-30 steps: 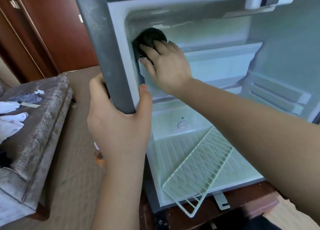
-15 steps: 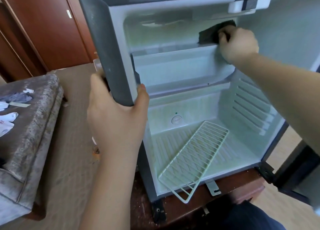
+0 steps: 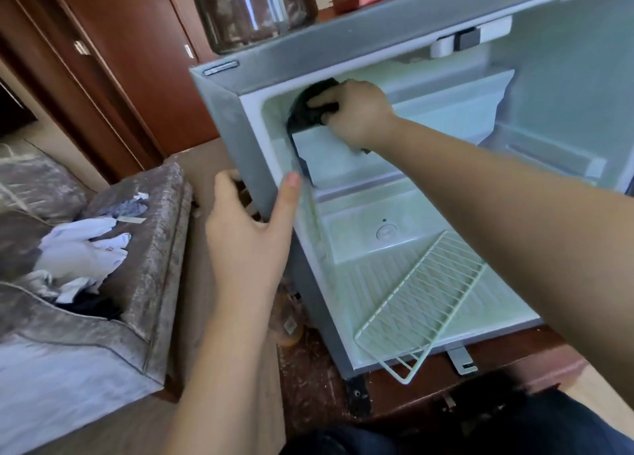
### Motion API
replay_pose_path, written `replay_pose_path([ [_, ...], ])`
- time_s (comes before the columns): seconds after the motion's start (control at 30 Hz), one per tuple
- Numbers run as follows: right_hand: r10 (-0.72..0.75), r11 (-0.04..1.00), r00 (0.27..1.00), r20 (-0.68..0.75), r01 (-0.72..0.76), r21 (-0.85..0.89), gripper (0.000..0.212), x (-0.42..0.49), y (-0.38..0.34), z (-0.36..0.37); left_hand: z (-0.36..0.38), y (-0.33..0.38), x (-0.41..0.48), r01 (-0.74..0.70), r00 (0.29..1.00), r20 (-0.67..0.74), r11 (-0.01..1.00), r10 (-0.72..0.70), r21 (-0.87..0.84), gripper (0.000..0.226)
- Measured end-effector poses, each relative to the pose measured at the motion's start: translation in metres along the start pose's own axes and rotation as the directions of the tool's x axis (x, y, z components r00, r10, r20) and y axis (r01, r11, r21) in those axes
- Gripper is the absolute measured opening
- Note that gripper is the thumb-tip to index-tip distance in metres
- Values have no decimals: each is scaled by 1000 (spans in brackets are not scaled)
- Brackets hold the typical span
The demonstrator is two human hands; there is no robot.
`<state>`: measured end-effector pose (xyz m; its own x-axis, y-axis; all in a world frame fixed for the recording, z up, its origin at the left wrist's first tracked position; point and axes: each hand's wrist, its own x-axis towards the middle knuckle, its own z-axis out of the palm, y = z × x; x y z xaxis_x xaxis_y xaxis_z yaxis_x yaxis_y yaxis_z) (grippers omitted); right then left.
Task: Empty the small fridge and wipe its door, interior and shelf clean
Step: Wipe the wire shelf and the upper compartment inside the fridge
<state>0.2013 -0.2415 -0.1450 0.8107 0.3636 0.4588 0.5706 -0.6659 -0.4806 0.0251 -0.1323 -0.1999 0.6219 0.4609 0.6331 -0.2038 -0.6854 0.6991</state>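
While our right hand point(image 3: 356, 114) reaches into the upper left corner of the small fridge point(image 3: 233, 128), its fingers are curled round a dark cloth point(image 3: 308, 111), bunching it against the inner wall just above the white freezer box point(image 3: 394, 138). Our left hand point(image 3: 247, 238) clasps the cabinet's front left edge, thumb on the white inner lip and fingers wrapped round the grey outside (a brace, we judge, since a fridge this small would likely shift under a hard rub).

We see no food inside, so the emptying looks done. The wire shelf point(image 3: 422, 303) lies loose and askew on the fridge floor, one corner poking out over the front sill.

We expect the cloth to be soft and limp, apt to fold or slide under flat fingers, so it is best kept wadded with pressure through the fingertips. The shelf should be light and stiff, though its thin wires may bend. We would take it by the thicker outer frame at that projecting corner.
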Motion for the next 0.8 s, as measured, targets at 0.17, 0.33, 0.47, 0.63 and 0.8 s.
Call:
replay_pose_path([
  [0.17,143,851,989,41,-144,505,21,-4,-25,6,-16,16,25,-16,999,43,1000,17,-22,25],
  [0.33,244,560,964,106,-229,796,25,-14,-38,5,-26,17,33,75,985,166,989,-54,-124,32],
  [0.47,191,507,981,36,-130,852,36,-45,-46,0,-30,18,34,121,974,212,978,-84,-171,23],
  [0.63,47,531,998,-52,19,847,39,-89,-53,-10,-26,22,28,164,971,203,971,-128,-173,36],
  [0.8,-59,573,997,-53,78,816,38,-111,-60,-16,-21,30,19,150,979,160,977,-125,-155,31],
])
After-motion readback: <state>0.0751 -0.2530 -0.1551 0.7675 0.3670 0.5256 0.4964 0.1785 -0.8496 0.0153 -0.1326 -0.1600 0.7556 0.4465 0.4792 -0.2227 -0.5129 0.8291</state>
